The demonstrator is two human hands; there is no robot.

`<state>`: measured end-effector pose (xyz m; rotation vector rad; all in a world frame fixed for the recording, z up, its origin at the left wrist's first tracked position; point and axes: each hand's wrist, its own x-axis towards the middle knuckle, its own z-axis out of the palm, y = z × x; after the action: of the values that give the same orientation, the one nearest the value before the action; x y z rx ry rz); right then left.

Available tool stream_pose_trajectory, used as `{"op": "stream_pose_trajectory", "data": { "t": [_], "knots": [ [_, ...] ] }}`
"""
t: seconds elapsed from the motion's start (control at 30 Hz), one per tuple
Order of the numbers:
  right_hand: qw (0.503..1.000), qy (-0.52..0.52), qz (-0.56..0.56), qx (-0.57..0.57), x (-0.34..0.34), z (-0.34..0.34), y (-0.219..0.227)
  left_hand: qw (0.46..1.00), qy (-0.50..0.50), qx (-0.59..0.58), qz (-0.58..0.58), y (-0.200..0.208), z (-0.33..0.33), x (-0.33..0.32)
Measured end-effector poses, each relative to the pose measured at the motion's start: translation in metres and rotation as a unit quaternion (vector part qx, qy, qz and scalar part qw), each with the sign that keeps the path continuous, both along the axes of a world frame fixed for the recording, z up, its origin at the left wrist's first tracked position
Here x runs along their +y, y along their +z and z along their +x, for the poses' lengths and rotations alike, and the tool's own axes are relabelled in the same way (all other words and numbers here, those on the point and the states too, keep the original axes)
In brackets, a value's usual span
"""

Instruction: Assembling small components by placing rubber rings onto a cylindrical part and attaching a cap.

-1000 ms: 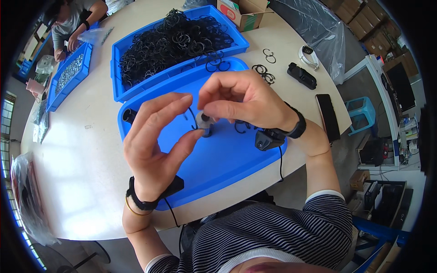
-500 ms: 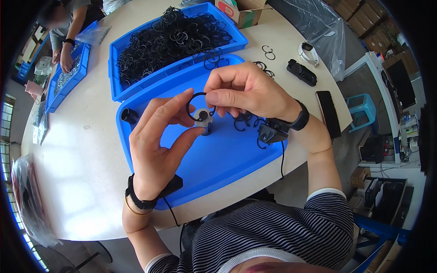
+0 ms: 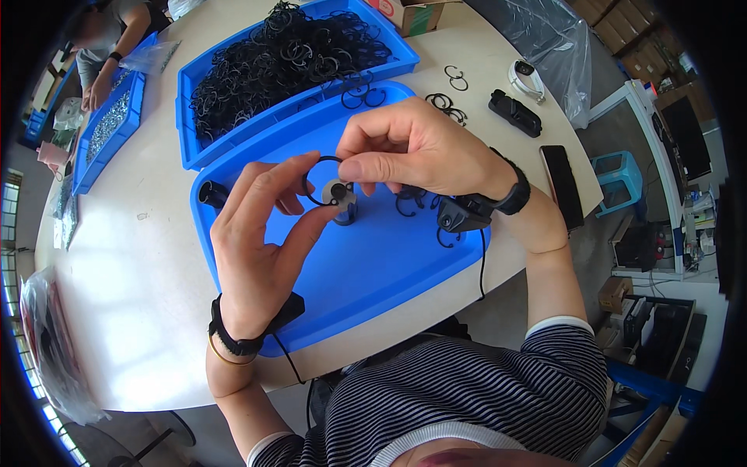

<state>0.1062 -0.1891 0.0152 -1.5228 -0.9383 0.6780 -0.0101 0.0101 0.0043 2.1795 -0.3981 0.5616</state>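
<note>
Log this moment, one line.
left hand: at black ring; right hand: pinching it; below: blue tray; beyond: ring-filled blue bin

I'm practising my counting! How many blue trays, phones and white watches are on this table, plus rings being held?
Blue trays: 3
Phone: 1
White watch: 1
Held ring: 1
Total: 6

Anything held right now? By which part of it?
A black open ring. The right hand pinches its upper-right rim between thumb and fingers; the left hand is at its left side, whether gripping can't be told.
</note>
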Motion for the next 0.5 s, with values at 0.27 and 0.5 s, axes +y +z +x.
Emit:
{"op": "stream_pose_trajectory", "data": {
  "t": [0.27,0.5],
  "knots": [
    [0.997,0.024,-0.071,-0.031,-0.002,0.007,-0.003,0.999,0.012,0.046,0.002,0.0,-0.001,-0.004],
    [0.986,-0.012,-0.117,-0.116,0.0,0.017,-0.011,0.996,0.019,0.083,0.041,0.0,0.0,-0.004]
  ]
}}
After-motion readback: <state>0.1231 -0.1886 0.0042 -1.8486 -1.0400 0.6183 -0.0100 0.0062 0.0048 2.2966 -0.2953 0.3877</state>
